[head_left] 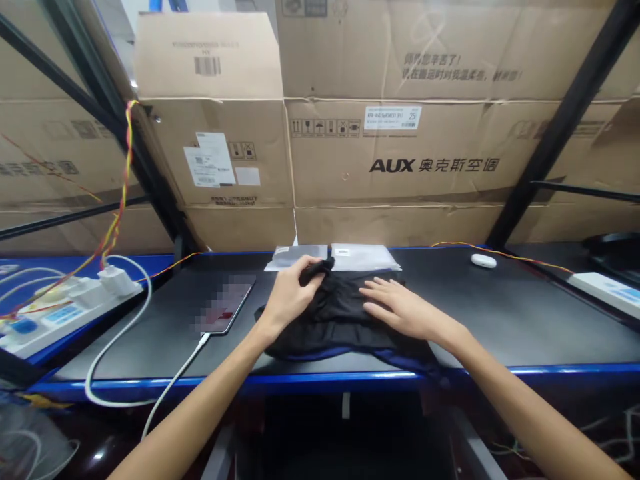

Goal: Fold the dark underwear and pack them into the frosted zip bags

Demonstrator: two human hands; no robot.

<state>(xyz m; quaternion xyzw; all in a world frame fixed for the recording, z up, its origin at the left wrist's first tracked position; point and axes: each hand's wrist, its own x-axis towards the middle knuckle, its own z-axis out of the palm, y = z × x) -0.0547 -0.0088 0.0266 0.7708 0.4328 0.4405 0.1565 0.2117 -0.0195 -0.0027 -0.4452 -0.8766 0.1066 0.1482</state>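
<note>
A black garment (340, 327) with some dark blue along its near edge lies spread on the dark tabletop, reaching over the front edge at its right. My left hand (299, 288) is closed on a bunched fold of it near the far side, lifting that part a little. With fingers stretched out, my right hand (395, 303) lies flat on the cloth's right part. Just behind the garment are clear plastic bags (365, 257) with a small white label, partly covered by the cloth. What kind of garment it is I cannot tell.
Left of the garment lies a phone (233, 310) with a white cable (175, 380) running over the front edge. Power strips (65, 310) stand at both sides. A small white case (483, 261) is at the back right. Cardboard (400, 180) walls the back, between black metal posts (555, 127).
</note>
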